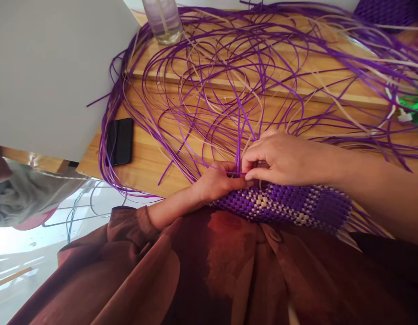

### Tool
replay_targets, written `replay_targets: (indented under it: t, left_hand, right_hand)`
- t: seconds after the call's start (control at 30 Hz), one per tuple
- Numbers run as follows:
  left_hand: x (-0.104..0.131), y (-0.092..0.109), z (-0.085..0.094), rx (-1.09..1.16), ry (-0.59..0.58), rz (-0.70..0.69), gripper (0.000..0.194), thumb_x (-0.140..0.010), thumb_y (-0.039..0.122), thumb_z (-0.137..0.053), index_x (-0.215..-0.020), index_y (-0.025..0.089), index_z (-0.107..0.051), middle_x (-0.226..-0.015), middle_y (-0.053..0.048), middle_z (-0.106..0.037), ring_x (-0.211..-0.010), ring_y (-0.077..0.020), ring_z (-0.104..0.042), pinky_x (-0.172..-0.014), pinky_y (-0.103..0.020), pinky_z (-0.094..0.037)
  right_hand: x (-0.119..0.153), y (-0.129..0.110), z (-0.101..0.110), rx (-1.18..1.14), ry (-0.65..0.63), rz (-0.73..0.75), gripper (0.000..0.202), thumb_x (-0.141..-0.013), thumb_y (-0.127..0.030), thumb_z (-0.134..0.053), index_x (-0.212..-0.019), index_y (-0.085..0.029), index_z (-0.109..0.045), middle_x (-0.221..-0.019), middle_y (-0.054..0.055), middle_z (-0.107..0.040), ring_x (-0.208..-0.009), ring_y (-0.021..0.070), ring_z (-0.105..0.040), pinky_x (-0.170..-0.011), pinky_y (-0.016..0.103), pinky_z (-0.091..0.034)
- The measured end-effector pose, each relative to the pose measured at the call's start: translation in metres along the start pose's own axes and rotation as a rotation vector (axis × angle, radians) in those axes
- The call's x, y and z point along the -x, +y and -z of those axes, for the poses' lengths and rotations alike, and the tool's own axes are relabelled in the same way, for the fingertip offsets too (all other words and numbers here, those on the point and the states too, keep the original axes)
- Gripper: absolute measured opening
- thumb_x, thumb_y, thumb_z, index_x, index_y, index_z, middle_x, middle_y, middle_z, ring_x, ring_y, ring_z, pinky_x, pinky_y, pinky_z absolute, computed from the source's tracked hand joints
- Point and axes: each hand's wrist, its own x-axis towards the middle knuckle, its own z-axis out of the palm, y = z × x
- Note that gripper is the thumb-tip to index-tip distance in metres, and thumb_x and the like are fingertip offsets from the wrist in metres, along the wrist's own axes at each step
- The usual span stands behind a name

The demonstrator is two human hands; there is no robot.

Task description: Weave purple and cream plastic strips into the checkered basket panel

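Note:
A purple and cream woven panel (283,205) lies at the table's near edge, against my clothes. Long loose purple and cream strands (239,122) run from its far edge out over the table. My left hand (218,181) is closed at the panel's left part, thumb and fingers pinching the weave and strands at its upper edge. Just right of it, my right hand (276,155) is bent over the same edge, with thumb and forefinger pinched on a purple strand. The fingertips of both hands nearly meet. The exact crossing of strands between them is partly hidden.
A black phone (122,141) rests on the wooden table (146,106) at left, partly under strands. A clear bottle with liquid (163,22) stands at the back. Purple weaving (387,13) and a green bundle (414,108) are at right. A grey panel (56,67) borders the left.

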Motion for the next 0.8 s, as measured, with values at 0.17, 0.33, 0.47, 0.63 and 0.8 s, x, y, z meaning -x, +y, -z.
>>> replay_targets:
  t: [0.17,0.33,0.47,0.63,0.8]
  left_hand:
    - [0.000,0.000,0.000,-0.090,0.051,-0.182,0.021,-0.071,0.027,-0.079,-0.086,0.014,-0.073,-0.083,-0.002,-0.070,-0.080,-0.0154,-0.061,-0.075,-0.028,-0.046]
    - [0.004,0.000,0.002,-0.054,0.037,0.043,0.027,-0.069,0.037,-0.083,-0.072,0.014,-0.069,-0.060,0.002,-0.057,-0.055,-0.0094,-0.047,-0.056,-0.026,-0.035]
    - [0.004,-0.005,0.003,0.198,-0.033,0.099,0.037,-0.068,0.044,-0.085,-0.084,0.014,-0.070,-0.064,0.002,-0.061,-0.055,-0.0092,-0.049,-0.056,-0.026,-0.034]
    - [0.002,-0.006,0.000,0.333,0.007,0.184,0.043,-0.064,0.047,-0.088,-0.079,0.012,-0.067,-0.060,0.001,-0.059,-0.049,-0.0073,-0.046,-0.051,-0.025,-0.030]
    - [0.002,-0.003,-0.005,0.508,0.016,0.211,0.039,-0.062,0.038,-0.090,-0.083,0.011,-0.070,-0.068,-0.002,-0.067,-0.057,-0.0108,-0.058,-0.059,-0.026,-0.042]
  right_hand:
    - [-0.011,-0.011,-0.006,-0.037,0.047,-0.036,0.010,-0.078,-0.017,-0.063,-0.069,-0.019,-0.067,-0.059,-0.004,-0.061,-0.056,0.0105,-0.049,-0.061,0.028,-0.029]
    - [-0.017,0.001,-0.019,-0.275,0.062,-0.091,0.009,-0.076,-0.020,-0.066,-0.068,-0.018,-0.066,-0.054,-0.005,-0.056,-0.054,0.0091,-0.048,-0.058,0.026,-0.030]
    - [-0.016,0.010,-0.024,-0.371,0.048,-0.159,0.009,-0.076,-0.023,-0.068,-0.069,-0.019,-0.070,-0.053,-0.006,-0.055,-0.052,0.0081,-0.047,-0.056,0.025,-0.029]
    - [-0.013,0.012,-0.030,-0.519,0.059,-0.222,0.012,-0.078,-0.027,-0.067,-0.071,-0.017,-0.068,-0.052,-0.005,-0.053,-0.050,0.0071,-0.045,-0.054,0.025,-0.030]
    - [-0.012,0.014,-0.040,-0.702,0.021,-0.373,0.015,-0.084,-0.033,-0.064,-0.084,-0.018,-0.067,-0.055,-0.006,-0.055,-0.042,0.0062,-0.047,-0.043,0.021,-0.031]
